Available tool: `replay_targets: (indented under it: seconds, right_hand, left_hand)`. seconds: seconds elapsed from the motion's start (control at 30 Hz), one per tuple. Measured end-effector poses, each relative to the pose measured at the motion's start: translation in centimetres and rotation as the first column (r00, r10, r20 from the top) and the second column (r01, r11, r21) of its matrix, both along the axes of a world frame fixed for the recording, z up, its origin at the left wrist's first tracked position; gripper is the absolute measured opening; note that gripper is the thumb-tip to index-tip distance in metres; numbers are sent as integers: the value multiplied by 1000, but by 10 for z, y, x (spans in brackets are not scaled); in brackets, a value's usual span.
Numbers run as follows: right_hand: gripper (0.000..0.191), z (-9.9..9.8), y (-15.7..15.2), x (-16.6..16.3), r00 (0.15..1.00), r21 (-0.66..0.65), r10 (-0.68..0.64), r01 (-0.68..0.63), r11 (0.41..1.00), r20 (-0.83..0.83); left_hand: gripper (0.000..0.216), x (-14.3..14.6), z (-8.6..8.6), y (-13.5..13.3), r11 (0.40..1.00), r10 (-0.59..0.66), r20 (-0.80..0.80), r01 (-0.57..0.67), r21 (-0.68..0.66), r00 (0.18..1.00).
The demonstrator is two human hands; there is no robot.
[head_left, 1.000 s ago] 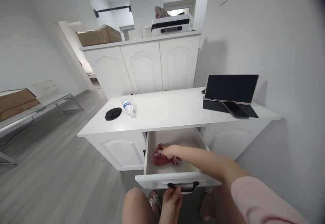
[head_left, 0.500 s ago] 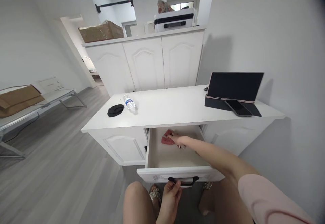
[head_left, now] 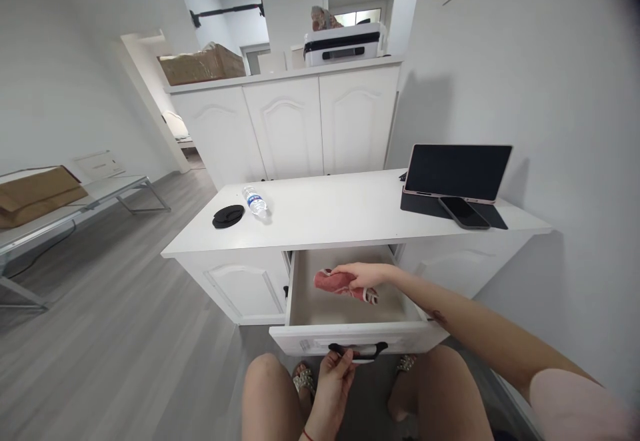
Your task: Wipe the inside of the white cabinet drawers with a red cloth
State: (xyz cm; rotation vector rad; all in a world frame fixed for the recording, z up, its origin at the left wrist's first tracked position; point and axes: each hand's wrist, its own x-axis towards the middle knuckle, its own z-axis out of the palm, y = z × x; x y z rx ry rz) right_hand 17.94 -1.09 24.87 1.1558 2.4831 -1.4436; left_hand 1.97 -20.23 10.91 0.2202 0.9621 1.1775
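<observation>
My right hand (head_left: 361,274) is closed on a red cloth (head_left: 334,282) and holds it above the inside of the open white drawer (head_left: 305,339). The cloth hangs from my fingers, with a pale-striped end trailing to the right. My left hand (head_left: 334,373) grips the drawer's black handle (head_left: 358,350) from below, fingers curled round it. My knees and sandalled feet show under the drawer front.
On the white cabinet top (head_left: 340,217) lie a water bottle (head_left: 255,201), a black round lid (head_left: 229,216), a propped tablet (head_left: 457,171) and a phone (head_left: 463,213). A taller white cabinet stands behind. A wall is at right, a table with cardboard at left.
My right hand first pushed the red cloth toward the back of the drawer, then lifted it off the drawer floor and brought it slightly forward. My left hand stayed on the handle.
</observation>
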Motion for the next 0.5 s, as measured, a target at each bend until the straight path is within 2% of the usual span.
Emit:
replay_targets:
  seconds: [0.17, 0.4, 0.5]
  right_hand:
    - [73, 30, -23, 1, 995, 123, 68, -58, 991, -78]
    - [71, 50, -40, 5, 992, 143, 85, -71, 987, -95]
    - [72, 59, -47, 4, 987, 191, 117, -96, 977, -107]
  left_hand:
    - [43, 0, 2, 3, 1000, 17, -7, -17, -13, 1000]
    - [41, 1, 0, 11, 1000, 9, -16, -10, -5, 1000]
    - [43, 1, 2, 14, 1000, -7, -37, 7, -2, 999]
